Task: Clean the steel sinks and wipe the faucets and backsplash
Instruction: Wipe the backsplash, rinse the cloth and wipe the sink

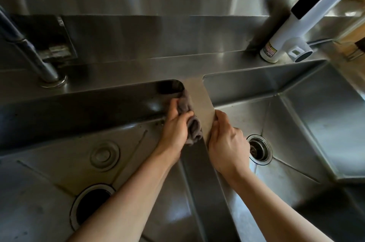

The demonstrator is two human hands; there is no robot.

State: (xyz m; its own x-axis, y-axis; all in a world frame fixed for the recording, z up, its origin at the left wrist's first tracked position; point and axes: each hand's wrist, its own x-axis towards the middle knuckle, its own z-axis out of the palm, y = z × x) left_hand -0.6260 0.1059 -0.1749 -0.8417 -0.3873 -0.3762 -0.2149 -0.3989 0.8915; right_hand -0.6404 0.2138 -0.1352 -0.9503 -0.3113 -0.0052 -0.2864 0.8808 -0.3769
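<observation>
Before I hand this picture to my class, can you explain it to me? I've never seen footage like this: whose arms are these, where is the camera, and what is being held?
There is no machine here: a person does the work with bare hands. The single picture comes from a wide-angle camera worn on the person's head, looking forward and down, which is why the arms reach in from the bottom edge.

Below lie two steel basins. The left sink has a dark open drain hole, and the right sink has a ringed drain. A steel divider runs between them.

The left hand grips a dark grey cloth against the divider's left edge. The right hand holds the divider's right edge, with no tool in it.

Behind them stand a metal faucet on the left, a white faucet on the right, and the steel backsplash.
</observation>
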